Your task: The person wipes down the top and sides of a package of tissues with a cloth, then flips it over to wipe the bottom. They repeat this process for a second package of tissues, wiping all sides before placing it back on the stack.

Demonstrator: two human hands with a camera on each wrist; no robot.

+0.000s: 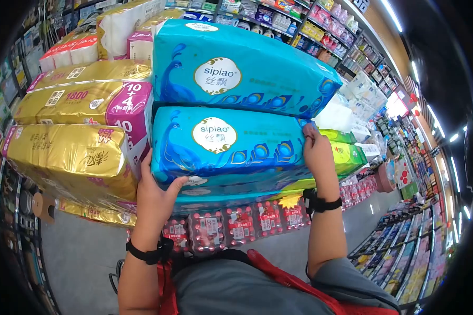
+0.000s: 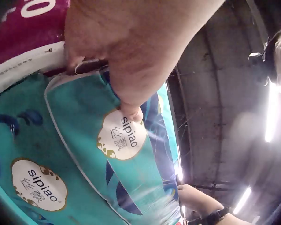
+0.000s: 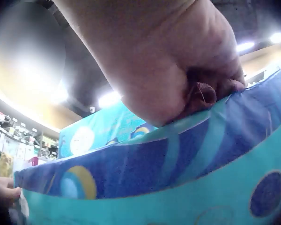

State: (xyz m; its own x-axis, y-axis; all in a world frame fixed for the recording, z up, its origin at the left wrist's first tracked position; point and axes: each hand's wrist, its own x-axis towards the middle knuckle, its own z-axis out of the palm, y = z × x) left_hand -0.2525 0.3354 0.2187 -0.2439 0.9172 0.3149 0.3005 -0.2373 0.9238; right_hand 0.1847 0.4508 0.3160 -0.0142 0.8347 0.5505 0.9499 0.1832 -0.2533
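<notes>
Head: front pack [image 1: 268, 137], glossy teal film block, white oval "sipiao", lies between both hands. Left hand [image 1: 156, 197]: thumb spread from fingers, at its left end. Right hand [image 1: 319, 152]: fingers curled, pinching right corner.

Left wrist: thumb on "sipiao" oval.

Right wrist: fingertips bunched on creased film edge.

My head view faces forward and down over the fingers of the left hand [image 1: 158, 195] and right hand [image 1: 320, 153]. Both wrist views crowd close behind those fingers, ceiling [image 2: 215, 103] beyond, sharing the blue pack [image 1: 257, 137] between them.
</notes>
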